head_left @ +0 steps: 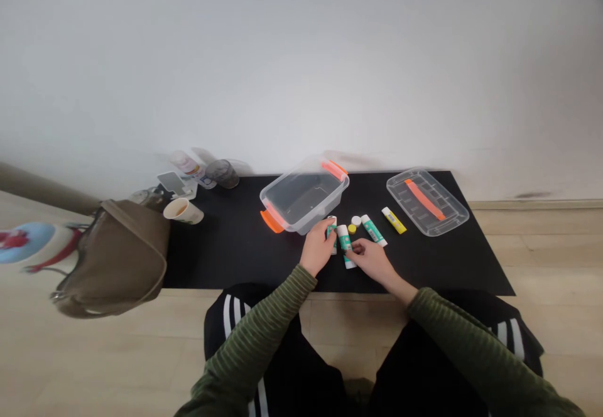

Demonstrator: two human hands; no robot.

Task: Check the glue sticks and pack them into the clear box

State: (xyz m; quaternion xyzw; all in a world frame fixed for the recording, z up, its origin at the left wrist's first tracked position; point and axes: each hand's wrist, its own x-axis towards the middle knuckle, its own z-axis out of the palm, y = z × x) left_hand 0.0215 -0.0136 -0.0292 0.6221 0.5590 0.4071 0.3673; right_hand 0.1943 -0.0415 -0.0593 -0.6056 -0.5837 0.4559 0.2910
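Observation:
My left hand (318, 245) is closed around a green-and-white glue stick (334, 249) close to the box's near right corner. Just beside it, my right hand (375, 260) has its fingers bent against a second green-and-white glue stick (345, 241), gripping its side. Behind the right hand lie a white cap (356, 221) and a yellow cap (352, 229). A third green glue stick (374, 230) rests to their right, and a yellow glue stick (394, 220) lies farther right. The undersides of the held sticks are partly hidden by my fingers.
An open clear plastic box (304, 222) with orange latches stands behind my left hand. Its clear lid (455, 221) with an orange handle lies at right. On the left are a paper cup (193, 217), a dark cup (223, 174), a spray bottle (207, 180) and a brown bag (122, 254).

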